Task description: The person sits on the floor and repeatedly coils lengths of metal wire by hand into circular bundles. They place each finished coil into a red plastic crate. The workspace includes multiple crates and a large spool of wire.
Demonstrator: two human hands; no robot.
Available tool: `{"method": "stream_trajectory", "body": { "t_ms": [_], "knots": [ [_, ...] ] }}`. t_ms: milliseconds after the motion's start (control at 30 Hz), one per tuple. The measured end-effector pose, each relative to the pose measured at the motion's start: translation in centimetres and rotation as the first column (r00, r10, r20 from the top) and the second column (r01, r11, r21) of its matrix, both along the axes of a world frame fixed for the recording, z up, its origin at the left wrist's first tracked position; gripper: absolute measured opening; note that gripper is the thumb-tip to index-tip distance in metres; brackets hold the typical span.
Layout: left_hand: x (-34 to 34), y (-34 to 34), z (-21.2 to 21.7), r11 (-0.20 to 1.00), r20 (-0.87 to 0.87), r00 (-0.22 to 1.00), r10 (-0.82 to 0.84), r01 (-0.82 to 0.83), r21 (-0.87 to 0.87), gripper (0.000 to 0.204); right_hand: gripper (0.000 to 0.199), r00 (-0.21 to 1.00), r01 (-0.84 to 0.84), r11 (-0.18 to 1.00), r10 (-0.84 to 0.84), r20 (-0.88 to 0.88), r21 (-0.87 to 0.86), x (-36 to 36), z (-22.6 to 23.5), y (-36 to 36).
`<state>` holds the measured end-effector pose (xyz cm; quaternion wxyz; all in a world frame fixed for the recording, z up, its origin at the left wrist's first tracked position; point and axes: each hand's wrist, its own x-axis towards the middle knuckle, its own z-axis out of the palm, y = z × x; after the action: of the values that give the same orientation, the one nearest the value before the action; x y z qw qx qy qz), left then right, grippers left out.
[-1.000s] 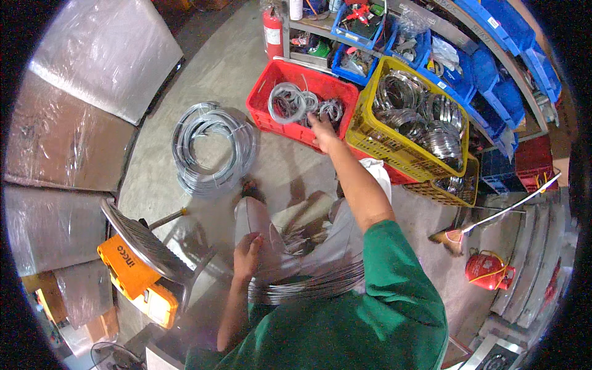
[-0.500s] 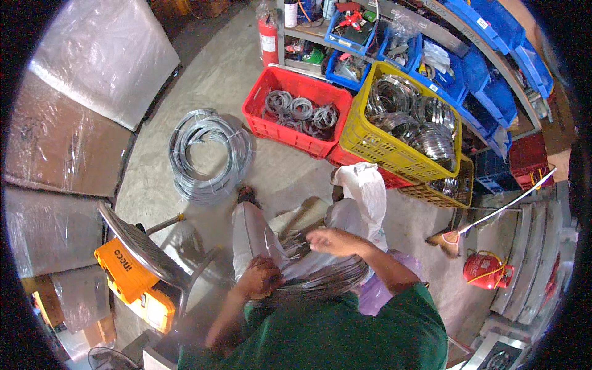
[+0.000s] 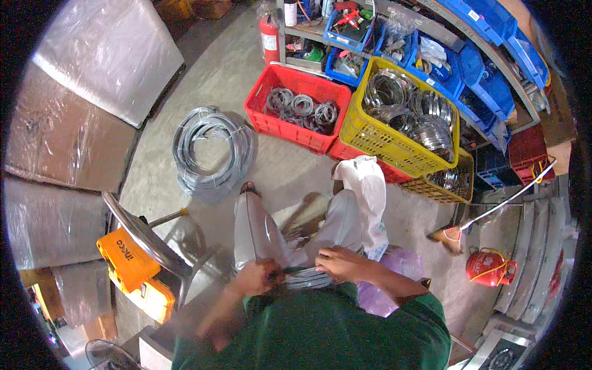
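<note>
A coil of grey metal wire [image 3: 306, 279] lies across my lap, close against my green shirt. My left hand [image 3: 259, 277] is closed at the coil's left side, its fingers partly blurred. On the opposite side, my right hand [image 3: 339, 264] has its fingers curled over the strands from above. The coil's near part is hidden by the shirt. Past my feet, a larger coil of grey wire [image 3: 185, 161], tied at several spots, lies flat on the floor.
Ahead stand a red crate [image 3: 290, 135] and a yellow crate [image 3: 394, 154], both with wire coils inside. Blue bins [image 3: 453, 83] fill the shelf behind. A broom [image 3: 452, 237] and a red gas cylinder [image 3: 490, 268] are at right; a metal-framed chair [image 3: 145, 237] and orange case [image 3: 126, 259] at left.
My right hand has come down and nearer, from above the wire onto the coil's right side. The coil has drawn in toward my body and shows less of its width.
</note>
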<state>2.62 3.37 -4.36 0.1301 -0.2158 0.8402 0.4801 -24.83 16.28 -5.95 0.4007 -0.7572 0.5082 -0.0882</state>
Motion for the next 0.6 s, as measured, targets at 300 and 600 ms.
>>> {"method": "stream_trajectory", "body": {
  "t_ms": [300,600],
  "knots": [
    [-0.1,0.8,0.2,0.999,-0.156,0.988,0.020,-0.026,-0.037,0.021,0.022,0.977,0.146,0.985,-0.158,-0.141,-0.093,0.9,3.4,0.4],
    [-0.7,1.3,2.8,0.912,-0.222,0.885,0.409,-0.390,0.125,0.027,0.026,0.983,0.128,0.870,-0.174,-0.052,-0.477,-0.6,8.5,-2.8]
  ]
}}
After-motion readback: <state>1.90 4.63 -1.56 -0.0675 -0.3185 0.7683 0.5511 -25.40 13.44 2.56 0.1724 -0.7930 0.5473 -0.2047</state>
